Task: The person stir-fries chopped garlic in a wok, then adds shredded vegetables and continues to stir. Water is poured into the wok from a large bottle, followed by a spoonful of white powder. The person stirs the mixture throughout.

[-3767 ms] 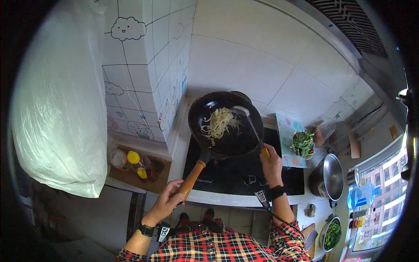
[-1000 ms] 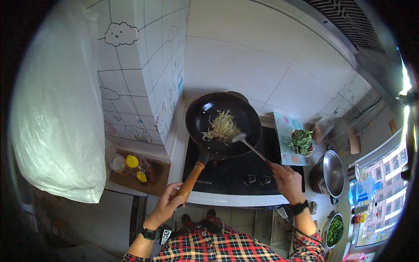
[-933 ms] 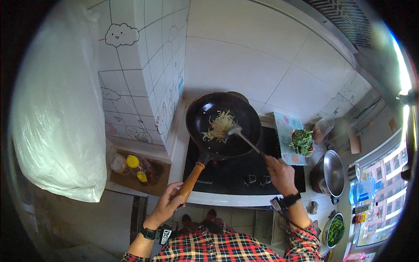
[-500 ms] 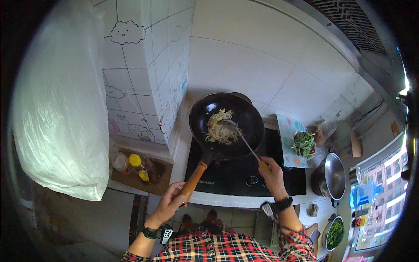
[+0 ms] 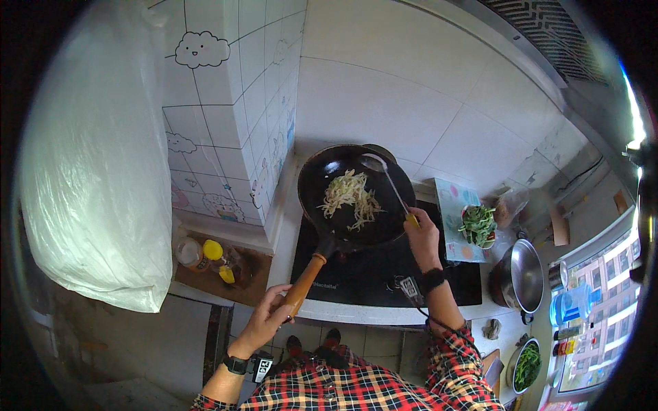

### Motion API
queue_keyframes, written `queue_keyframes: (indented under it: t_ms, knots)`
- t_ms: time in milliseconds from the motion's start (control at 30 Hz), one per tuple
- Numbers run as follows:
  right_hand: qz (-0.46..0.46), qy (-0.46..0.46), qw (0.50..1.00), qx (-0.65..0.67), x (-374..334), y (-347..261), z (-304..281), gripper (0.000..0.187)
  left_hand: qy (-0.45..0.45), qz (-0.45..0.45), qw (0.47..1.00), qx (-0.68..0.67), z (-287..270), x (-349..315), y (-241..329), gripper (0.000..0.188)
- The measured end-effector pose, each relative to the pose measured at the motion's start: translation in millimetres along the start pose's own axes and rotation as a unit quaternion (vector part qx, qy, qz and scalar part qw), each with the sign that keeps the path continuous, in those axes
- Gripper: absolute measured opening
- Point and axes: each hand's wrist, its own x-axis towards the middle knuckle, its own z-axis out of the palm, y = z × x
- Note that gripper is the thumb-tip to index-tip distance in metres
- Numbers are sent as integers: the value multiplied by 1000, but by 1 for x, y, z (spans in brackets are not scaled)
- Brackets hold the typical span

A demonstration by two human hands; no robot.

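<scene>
A black wok (image 5: 384, 219) sits tilted on the dark cooktop (image 5: 356, 281). Pale shredded food in thin strips (image 5: 348, 195) lies in its middle and left part. My left hand (image 5: 266, 316) is wrapped round the wok's wooden handle (image 5: 300, 291). In my right hand (image 5: 423, 236) is a cooking spatula (image 5: 392, 181), gripped by its yellow handle end. Its rounded metal head is over the far right of the wok, apart from the shreds.
On the right are a bowl of green leaves (image 5: 478, 225) on a patterned board, a steel pot (image 5: 526, 275) and a bowl of cut greens (image 5: 527, 367). Yellow-capped bottles (image 5: 214, 251) stand left of the cooktop. A big white plastic bag (image 5: 96, 164) hangs at far left.
My right hand has moved up and slightly right, lifting the spatula's head out of the shreds toward the wok's far side. The shreds have spread a little. My left hand stays on the handle.
</scene>
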Motion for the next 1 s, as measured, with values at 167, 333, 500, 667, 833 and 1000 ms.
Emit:
queue_keyframes:
  t_ms: [167,333,500,667,833,1000]
  knots:
    - [-6,-116,993,11,-10,-4,-3,33,5,-11,1000,12,-1,1,-1,41]
    - [-58,-156,986,-2,-84,-37,-104,37,7,-7,1000,-2,-2,1,-4,41]
    - [-53,-130,986,-91,-106,-43,-99,38,-5,10,1000,0,-3,2,-6,41]
    - [-7,-12,996,-88,-70,-3,-48,35,-11,3,1000,8,-5,1,-6,42]
    - [77,-54,994,48,-61,-3,-19,32,-14,5,1000,-2,-5,1,-8,43]
    - [88,-141,982,88,-103,-37,-49,36,-14,1,1000,3,-6,1,-10,43]
